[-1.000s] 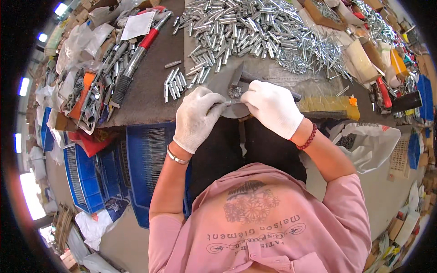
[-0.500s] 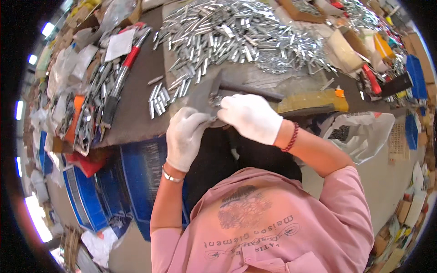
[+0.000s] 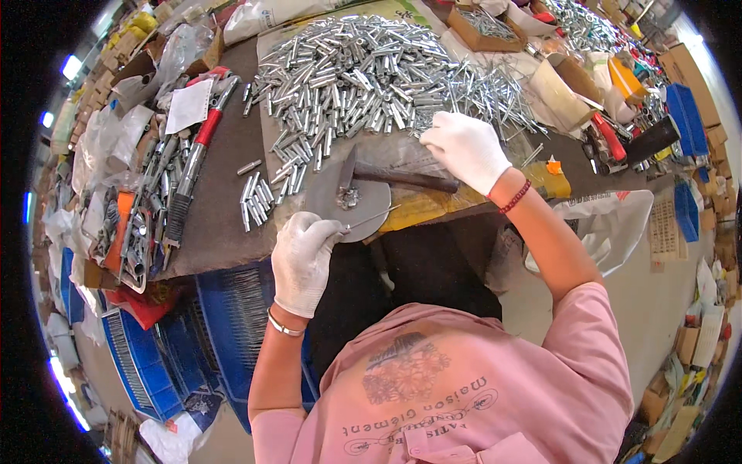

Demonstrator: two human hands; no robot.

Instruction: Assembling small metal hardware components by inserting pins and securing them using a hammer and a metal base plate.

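My left hand [image 3: 301,263], in a white glove, pinches one end of a thin metal rod [image 3: 373,219] near the table's front edge. The rod points right over a grey rounded plate [image 3: 377,199]. Small silvery pieces [image 3: 348,199] rest on that plate. A hammer [image 3: 406,178] lies just beyond, its head at the left. My gloved right hand [image 3: 468,153] is at the near side of a heap of thin metal pins [image 3: 483,89]. Its fingers are bunched together, and what they hold, if anything, is hidden.
A large pile of silvery metal sleeves [image 3: 348,73] covers the middle of the table, with a small group [image 3: 253,201] apart at left. Tools, including a red-handled one [image 3: 207,127], crowd the left side. A cardboard box [image 3: 487,31] and white plastic bag [image 3: 599,232] are at right.
My right hand has left the left hand's side and gone up and right to the pins. My left hand has drawn slightly back and left, and the rod in it now shows.
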